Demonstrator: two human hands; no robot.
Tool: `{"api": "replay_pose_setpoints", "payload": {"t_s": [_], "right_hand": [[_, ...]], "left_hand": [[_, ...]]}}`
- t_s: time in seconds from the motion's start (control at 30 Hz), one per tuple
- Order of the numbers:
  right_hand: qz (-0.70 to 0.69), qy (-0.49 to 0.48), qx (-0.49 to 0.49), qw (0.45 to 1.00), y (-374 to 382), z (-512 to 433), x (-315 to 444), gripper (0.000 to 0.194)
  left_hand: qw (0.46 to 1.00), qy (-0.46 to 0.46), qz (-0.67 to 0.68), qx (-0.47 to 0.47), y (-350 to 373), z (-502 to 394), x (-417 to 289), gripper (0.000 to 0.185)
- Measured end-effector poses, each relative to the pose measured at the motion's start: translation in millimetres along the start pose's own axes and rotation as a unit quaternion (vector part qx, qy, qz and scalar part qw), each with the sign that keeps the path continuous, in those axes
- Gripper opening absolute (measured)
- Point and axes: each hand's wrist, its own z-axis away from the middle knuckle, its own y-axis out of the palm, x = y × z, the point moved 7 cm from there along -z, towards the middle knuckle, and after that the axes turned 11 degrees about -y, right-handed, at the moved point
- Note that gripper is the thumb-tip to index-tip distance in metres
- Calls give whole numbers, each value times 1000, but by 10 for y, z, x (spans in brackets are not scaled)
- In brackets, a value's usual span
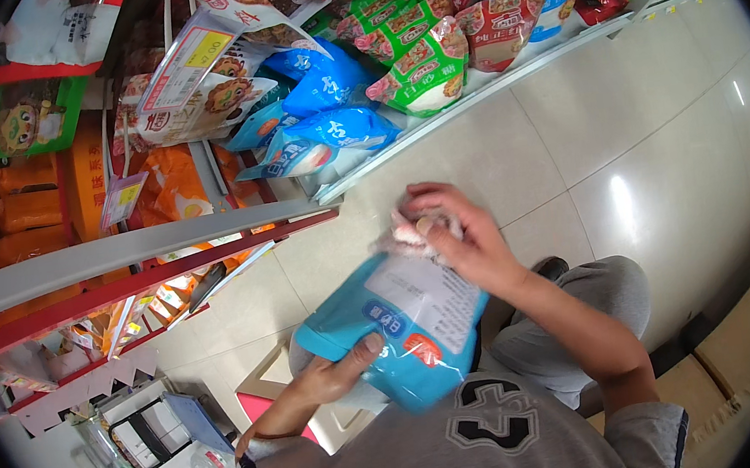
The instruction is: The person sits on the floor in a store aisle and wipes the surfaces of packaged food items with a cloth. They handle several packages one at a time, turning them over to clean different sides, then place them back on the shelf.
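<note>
A blue plastic pouch with a pale printed panel lies across my lap area, tilted. My left hand grips its lower left side, thumb on the front and the fingers hidden behind. In my right hand is a crumpled whitish and pink cloth, pressed at the pouch's upper edge and slightly blurred. On the lower shelf beyond my hands sit similar blue pouches, beside green pouches and red pouches.
A shelf rail with a red edge juts out at left, near orange packets. Price tags hang in front of goods. A stool is under me. A folding trolley and cartons flank me on the tiled floor.
</note>
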Motion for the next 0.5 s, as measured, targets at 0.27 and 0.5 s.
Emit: {"api": "replay_pose_setpoints", "payload": {"t_s": [0.27,0.5], "right_hand": [[-249,320,-51,913,-160,261,-579,41],[-166,305,6,938,-102,215,-480,45]], "left_hand": [[990,44,-123,52,161,207,-264,41],[990,-53,131,-15,-87,81,-44,49]]}}
